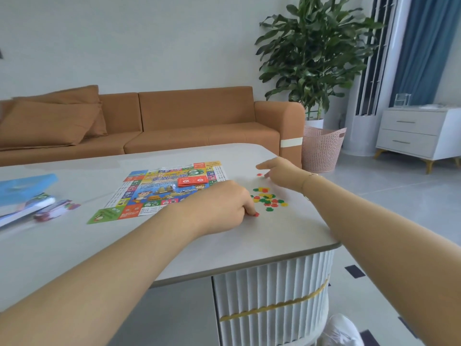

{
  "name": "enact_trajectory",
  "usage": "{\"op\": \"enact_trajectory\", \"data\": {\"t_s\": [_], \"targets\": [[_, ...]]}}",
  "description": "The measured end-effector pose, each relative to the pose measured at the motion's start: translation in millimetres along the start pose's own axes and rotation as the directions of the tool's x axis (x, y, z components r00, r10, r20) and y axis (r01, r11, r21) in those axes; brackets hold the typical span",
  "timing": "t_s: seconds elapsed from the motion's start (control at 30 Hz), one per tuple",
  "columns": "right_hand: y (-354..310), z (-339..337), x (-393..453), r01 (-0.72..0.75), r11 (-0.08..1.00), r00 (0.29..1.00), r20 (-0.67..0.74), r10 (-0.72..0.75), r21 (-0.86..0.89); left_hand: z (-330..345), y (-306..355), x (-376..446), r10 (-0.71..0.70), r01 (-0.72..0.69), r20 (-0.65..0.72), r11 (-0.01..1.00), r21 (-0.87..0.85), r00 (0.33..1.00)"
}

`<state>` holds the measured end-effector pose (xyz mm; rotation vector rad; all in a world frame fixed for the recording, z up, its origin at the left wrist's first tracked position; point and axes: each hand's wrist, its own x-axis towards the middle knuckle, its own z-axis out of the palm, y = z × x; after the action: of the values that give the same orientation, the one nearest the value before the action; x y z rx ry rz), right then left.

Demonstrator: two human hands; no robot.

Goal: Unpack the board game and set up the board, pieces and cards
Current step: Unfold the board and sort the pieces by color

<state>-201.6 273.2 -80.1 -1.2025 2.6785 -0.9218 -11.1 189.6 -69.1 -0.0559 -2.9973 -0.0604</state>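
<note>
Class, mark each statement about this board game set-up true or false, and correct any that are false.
1. The colourful paper game board lies unfolded on the white table. True.
2. The red card deck sits on the orange sofa. False: it lies on the game board.
3. The left hand touches a small red token at the table surface. True.
4. The pile of red, green and yellow tokens lies left of the board. False: it lies to its right, between the hands.
5. The right hand holds the blue box lid. False: it reaches near a lone red token.
</note>
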Motion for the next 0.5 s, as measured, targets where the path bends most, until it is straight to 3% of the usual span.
{"op": "enact_trajectory", "data": {"t_s": [0.13,0.3,0.4,0.5], "targets": [[2.9,-13.0,-18.6,0.059,0.994,0.994,-0.094,-0.05,0.097,-0.7,6.6,-7.3,0.026,-0.026,0.0,0.998,-0.048,1.0],[20.1,-43.1,-58.6,0.082,0.995,0.983,-0.166,-0.073,0.05,3.4,39.3,-9.9,0.168,-0.167,0.044,0.985,-0.041,0.985],[30.0,-60.3,-74.7,0.145,0.989,0.942,-0.308,-0.13,0.025,5.9,58.9,6.3,0.193,-0.192,0.066,0.981,-0.014,0.979],[40.7,-74.2,-78.7,0.17,0.979,0.89,-0.444,-0.103,0.113,9.0,70.3,34.3,0.154,-0.153,0.108,0.988,-0.025,0.982]]}}
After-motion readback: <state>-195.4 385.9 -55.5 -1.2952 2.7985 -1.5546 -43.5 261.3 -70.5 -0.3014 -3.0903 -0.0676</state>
